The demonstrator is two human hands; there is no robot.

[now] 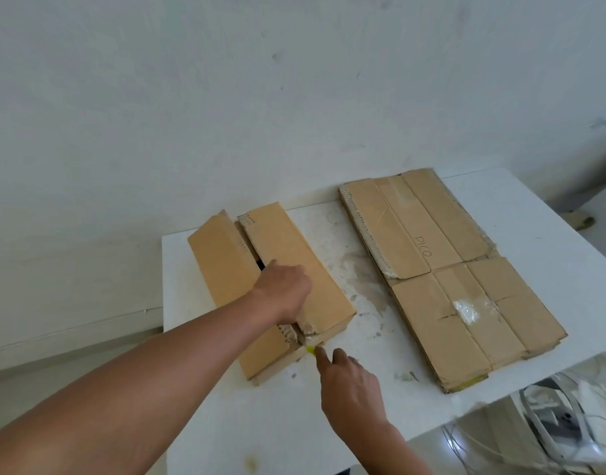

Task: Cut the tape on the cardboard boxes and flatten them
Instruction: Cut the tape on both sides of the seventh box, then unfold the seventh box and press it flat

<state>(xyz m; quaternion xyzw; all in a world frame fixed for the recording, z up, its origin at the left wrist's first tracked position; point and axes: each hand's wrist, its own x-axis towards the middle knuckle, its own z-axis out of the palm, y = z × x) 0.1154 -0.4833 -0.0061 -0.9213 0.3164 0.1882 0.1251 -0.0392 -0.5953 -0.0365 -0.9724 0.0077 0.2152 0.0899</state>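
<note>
The left hand [282,289] is lying on top of the long cardboard box [287,248], its fingers stretched forward and reaching the dark gap between the two top flaps. The right hand [349,382] is sitting just nearer the person than the left hand, at the box's near end. Its fingers are curling round a yellow cutter [310,350]. Only the cutter's tip is showing, touching the torn tape at the end seam. The two hands are working close together but are not touching.

The box is standing on the white desk [226,423], under the left hand and directly ahead of the right. To the right of both hands, well apart from the box, flattened cardboard [431,269] is lying in a low stack on the desk. Past the desk edge to the right of the right hand, white cables [568,423] are lying tangled.
</note>
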